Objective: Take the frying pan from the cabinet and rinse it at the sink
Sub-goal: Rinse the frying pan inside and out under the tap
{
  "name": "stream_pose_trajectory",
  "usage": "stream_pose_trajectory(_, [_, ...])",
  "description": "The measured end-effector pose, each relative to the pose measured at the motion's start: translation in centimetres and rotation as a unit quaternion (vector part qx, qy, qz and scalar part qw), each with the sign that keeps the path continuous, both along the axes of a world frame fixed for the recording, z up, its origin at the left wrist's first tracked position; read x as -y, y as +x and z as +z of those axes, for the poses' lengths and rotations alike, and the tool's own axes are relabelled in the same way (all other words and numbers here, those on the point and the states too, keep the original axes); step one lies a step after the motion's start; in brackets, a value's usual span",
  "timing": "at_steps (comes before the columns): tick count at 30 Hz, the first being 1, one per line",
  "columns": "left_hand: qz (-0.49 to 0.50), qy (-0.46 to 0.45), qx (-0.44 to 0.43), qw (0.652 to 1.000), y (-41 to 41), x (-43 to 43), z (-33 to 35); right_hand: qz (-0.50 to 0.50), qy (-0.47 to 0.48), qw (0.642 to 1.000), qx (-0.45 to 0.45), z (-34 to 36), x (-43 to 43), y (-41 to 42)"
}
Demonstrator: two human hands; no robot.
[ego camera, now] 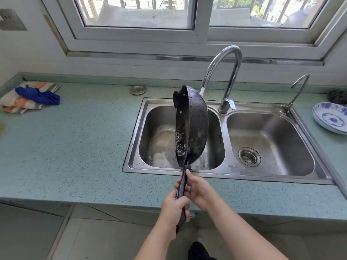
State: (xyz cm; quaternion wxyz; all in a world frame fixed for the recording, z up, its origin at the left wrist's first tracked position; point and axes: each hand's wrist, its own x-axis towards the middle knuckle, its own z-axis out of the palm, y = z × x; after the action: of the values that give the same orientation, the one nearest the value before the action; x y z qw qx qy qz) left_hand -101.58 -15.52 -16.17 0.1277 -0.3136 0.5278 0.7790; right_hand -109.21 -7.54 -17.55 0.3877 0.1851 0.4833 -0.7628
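Note:
A black frying pan is tipped on its side over the left basin of the steel double sink, its wet underside facing right. Water pours out of its lower edge into the basin. Both hands hold its long dark handle: my left hand grips the lower part, and my right hand grips it higher up, just below the pan. The tall chrome faucet runs a stream of water onto the pan's upper back.
A small chrome tap stands behind the right basin. Blue-and-white plates sit at the far right beside a dark scrubber. A blue cloth on a striped towel lies far left. A metal sink plug rests behind the sink.

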Motion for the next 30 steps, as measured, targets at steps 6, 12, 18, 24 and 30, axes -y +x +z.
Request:
stream_pose_trajectory(6, [-0.010, 0.092, -0.002, 0.996, 0.4, 0.3, 0.0, 0.024, -0.019, 0.999, 0.014, 0.0, -0.1, -0.2])
stream_pose_trajectory(12, [-0.001, 0.159, -0.013, 0.987, 0.3, 0.3, 0.8, 0.018, -0.011, 0.999, -0.045, 0.5, -0.3, -0.5])
stream_pose_trajectory(18, [-0.028, 0.152, -0.034, 0.987, -1.2, 0.2, 1.8, 0.034, 0.008, 0.993, -0.115, 1.8, -0.8, -1.6])
stream_pose_trajectory(24, [-0.049, 0.181, -0.039, 0.981, -2.8, 0.6, 2.1, 0.039, 0.042, 0.990, -0.130, 2.3, -1.4, -3.4])
stream_pose_trajectory(30, [-0.049, 0.198, -0.029, 0.979, -3.2, 0.3, 1.3, 0.037, 0.079, 0.988, -0.128, 1.8, -1.6, -3.7])
